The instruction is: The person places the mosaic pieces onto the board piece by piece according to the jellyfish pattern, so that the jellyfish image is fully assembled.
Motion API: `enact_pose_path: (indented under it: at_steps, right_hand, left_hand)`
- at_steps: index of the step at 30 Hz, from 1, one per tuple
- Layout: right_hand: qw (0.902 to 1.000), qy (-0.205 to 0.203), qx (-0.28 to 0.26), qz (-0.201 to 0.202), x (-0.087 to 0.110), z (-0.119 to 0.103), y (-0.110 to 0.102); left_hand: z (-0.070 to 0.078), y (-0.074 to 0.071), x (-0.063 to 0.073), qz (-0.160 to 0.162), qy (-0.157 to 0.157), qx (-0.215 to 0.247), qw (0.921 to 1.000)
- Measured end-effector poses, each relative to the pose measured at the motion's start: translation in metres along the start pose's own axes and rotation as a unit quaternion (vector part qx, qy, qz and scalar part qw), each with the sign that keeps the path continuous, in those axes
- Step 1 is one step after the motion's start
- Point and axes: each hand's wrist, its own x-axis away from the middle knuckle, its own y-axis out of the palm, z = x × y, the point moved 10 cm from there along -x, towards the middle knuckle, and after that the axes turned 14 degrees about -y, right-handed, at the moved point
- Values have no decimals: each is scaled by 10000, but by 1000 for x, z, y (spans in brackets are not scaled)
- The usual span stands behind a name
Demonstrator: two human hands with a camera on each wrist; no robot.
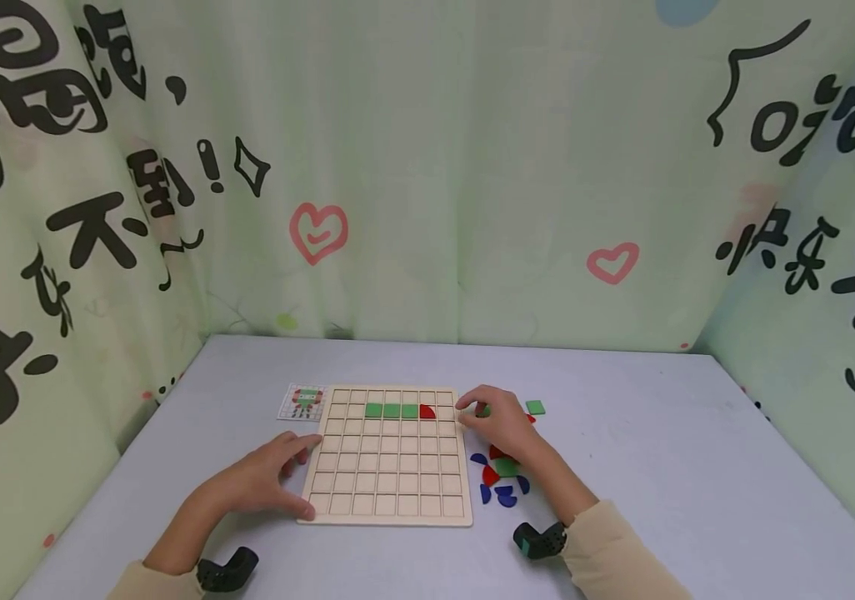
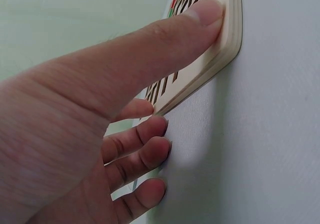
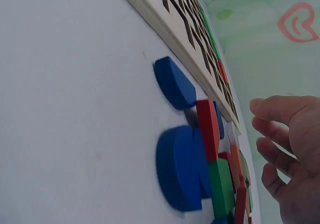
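A light wooden grid board [image 1: 378, 483] lies on the table. Three green square tiles [image 1: 392, 411] and a red quarter-round tile [image 1: 427, 412] sit side by side in one of its upper rows. At the board's lower left corner rests the thumb of my left hand [image 1: 266, 477], and the index fingertip touches its left edge; the left wrist view shows the other fingers bent loosely beside it. My right hand [image 1: 501, 421] hovers by the upper right edge with bent fingers. No piece shows between them in the right wrist view. Something green is partly hidden under that hand.
Loose pieces lie right of the board: blue half-rounds [image 3: 177, 169], a red piece [image 3: 208, 129] and a green block [image 3: 221, 186]. Farther back is another green tile [image 1: 535, 407]. A picture card [image 1: 302, 402] lies at the board's upper left. Curtains [image 1: 427, 167] surround the table.
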Motion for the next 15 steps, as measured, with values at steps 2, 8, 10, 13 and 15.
enact_pose_path:
  at_steps: [2, 8, 10, 13, 15]
  right_hand:
    - [10000, 23, 2, -4, 4, 6, -4]
    - [9998, 216, 6, 53, 16, 27, -17]
    - [9993, 366, 55, 86, 21, 35, -22]
    - [9985, 505, 169, 137, 27, 44, -29]
    - [9981, 544, 233, 178, 30, 49, -34]
  left_hand:
    - [0, 0, 0, 1, -10, -4, 10000]
    - [1, 0, 1, 1, 25, 14, 10000]
    - [1, 0, 0, -5, 31, 26, 10000]
    - [0, 0, 0, -9, 49, 23, 10000]
    - [0, 0, 0, -3, 79, -1, 10000]
